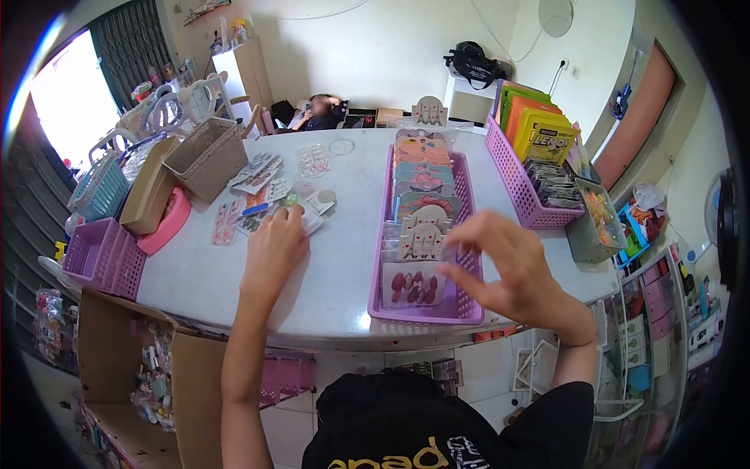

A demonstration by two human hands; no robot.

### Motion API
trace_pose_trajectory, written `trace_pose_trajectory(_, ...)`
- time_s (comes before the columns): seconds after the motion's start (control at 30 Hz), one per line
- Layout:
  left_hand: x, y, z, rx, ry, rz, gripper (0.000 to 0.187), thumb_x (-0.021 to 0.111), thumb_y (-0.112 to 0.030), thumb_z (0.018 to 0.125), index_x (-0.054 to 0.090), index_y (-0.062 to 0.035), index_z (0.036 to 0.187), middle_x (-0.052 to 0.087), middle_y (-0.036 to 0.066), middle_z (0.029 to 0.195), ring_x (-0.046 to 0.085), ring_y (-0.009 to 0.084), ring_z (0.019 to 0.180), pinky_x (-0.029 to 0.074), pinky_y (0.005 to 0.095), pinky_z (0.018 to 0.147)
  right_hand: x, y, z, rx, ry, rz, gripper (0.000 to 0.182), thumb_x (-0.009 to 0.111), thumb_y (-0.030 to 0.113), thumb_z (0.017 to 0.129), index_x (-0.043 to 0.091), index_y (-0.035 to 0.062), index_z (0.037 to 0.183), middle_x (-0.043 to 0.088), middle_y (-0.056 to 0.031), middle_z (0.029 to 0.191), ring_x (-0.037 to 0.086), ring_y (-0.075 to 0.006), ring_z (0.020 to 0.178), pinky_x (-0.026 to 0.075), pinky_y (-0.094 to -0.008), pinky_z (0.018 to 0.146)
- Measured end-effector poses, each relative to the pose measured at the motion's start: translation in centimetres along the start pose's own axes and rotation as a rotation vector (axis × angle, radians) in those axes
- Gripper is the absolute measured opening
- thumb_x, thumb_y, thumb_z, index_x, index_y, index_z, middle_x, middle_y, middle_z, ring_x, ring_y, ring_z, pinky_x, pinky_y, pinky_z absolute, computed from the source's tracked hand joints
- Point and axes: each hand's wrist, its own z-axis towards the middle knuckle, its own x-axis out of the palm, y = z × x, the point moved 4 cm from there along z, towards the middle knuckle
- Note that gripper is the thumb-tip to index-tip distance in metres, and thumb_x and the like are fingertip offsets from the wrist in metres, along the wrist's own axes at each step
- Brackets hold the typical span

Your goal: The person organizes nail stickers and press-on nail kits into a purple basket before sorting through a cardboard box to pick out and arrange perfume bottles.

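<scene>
A white shop table [344, 258] carries baskets of carded accessories. The left hand [273, 250] rests, fingers together, on loose cards [258, 195], pinning them flat. The right hand [508, 270] hovers open and empty beside the long purple basket [461, 234], where cards [422, 234] stand filed upright for browsing.

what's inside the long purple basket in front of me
The long purple basket holds a row of upright carded packets. Each hides most of the one behind; the right hand covers part.
</scene>
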Motion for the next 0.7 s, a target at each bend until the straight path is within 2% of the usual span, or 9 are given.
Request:
trace_pose_trajectory(0.03,0.1,-0.4,0.1,-0.006,-0.005,0.078,0.028,0.062,-0.008,0.063,0.047,-0.0031,0.087,0.055,0.013,0.079,0.056,0.0294,0.074,0.046,0.0381,0.064,0.1,0.0,0.0,-0.001,-0.001,0.005,0.022,0.059,0.019,0.075,0.050,0.0031,0.087,0.056,-0.0141,0.073,0.054,-0.0318,0.062,0.043,-0.0368,0.055)
trace_pose_trajectory(0.1,0.6,-0.6,0.0,-0.011,-0.005,0.155,0.024,0.060,-0.004,0.063,0.047,-0.0032,0.084,0.056,0.012,0.075,0.057,0.0299,0.069,0.047,0.0382,0.062,2.4,0.0,-0.5,0.002,0.525,0.263,0.028,0.048,0.030,0.083,0.052,0.0026,0.082,0.054,-0.0165,0.070,0.053,-0.0326,0.061,0.043,-0.0378,0.056)
trace_pose_trajectory(0.13,0.7,-0.6,0.0,0.019,-0.072,0.188,0.021,0.058,-0.002,0.062,0.048,-0.0029,0.080,0.056,0.011,0.070,0.057,0.0292,0.066,0.047,0.0379,0.060,3.5,-0.3,-0.8,0.087,0.751,0.373,0.043,0.034,0.039,0.088,0.054,0.0016,0.080,0.053,-0.0192,0.068,0.053,-0.0343,0.062,0.043,-0.0397,0.058)
trace_pose_trajectory(0.23,-0.4,-0.3,-0.3,-0.008,-0.093,0.167,0.018,0.057,-0.001,0.064,0.049,-0.0022,0.079,0.057,0.011,0.070,0.057,0.0285,0.067,0.046,0.0372,0.059,5.2,-1.6,-1.0,0.182,0.885,0.406,0.049,0.029,0.042,0.089,0.054,0.0000,0.081,0.053,-0.0208,0.069,0.053,-0.0366,0.065,0.042,-0.0424,0.062)
trace_pose_trajectory(0.4,-4.8,-0.2,-2.1,0.016,-0.191,-0.097,0.013,0.056,-0.001,0.069,0.052,0.0019,0.082,0.060,0.012,0.073,0.061,0.0217,0.067,0.046,0.0317,0.049,5.7,-2.0,-1.2,0.184,0.777,0.269,0.056,0.028,0.049,0.087,0.051,-0.0022,0.089,0.053,-0.0225,0.078,0.053,-0.0370,0.075,0.042,-0.0435,0.067)
trace_pose_trajectory(0.47,-5.8,0.6,-2.9,-0.204,-0.153,-0.541,0.016,0.055,0.001,0.074,0.053,0.0026,0.090,0.061,0.011,0.078,0.062,0.0177,0.072,0.047,0.0288,0.052,5.6,-1.9,-1.3,0.172,0.736,0.231,0.058,0.029,0.051,0.086,0.049,-0.0029,0.092,0.053,-0.0226,0.081,0.053,-0.0366,0.078,0.042,-0.0432,0.068)
trace_pose_trajectory(0.5,-6.0,0.4,-3.3,-0.203,-0.149,-0.544,0.016,0.055,0.001,0.074,0.053,0.0026,0.090,0.061,0.011,0.078,0.062,0.0177,0.072,0.047,0.0288,0.052,5.5,-1.7,-1.3,0.177,0.738,0.201,0.059,0.030,0.052,0.085,0.048,-0.0029,0.095,0.053,-0.0219,0.083,0.053,-0.0360,0.080,0.042,-0.0429,0.069)
trace_pose_trajectory(0.57,-6.2,0.4,-3.9,-0.268,-0.188,-1.047,0.018,0.054,0.003,0.076,0.052,0.0034,0.093,0.059,0.009,0.080,0.060,0.0145,0.076,0.048,0.0275,0.055,5.3,-1.6,-1.2,0.184,0.740,0.171,0.060,0.031,0.053,0.084,0.047,-0.0029,0.099,0.053,-0.0212,0.085,0.053,-0.0353,0.082,0.042,-0.0426,0.071)
trace_pose_trajectory(0.7,-6.2,-3.4,-4.0,-0.062,-0.154,-1.318,0.021,0.056,0.000,0.077,0.048,0.0029,0.096,0.056,0.005,0.079,0.053,0.0078,0.073,0.043,0.0207,0.064,4.2,-1.9,-0.2,0.296,0.691,0.440,0.054,0.038,0.048,0.084,0.045,-0.0001,0.107,0.055,-0.0199,0.088,0.055,-0.0314,0.082,0.044,-0.0371,0.073)
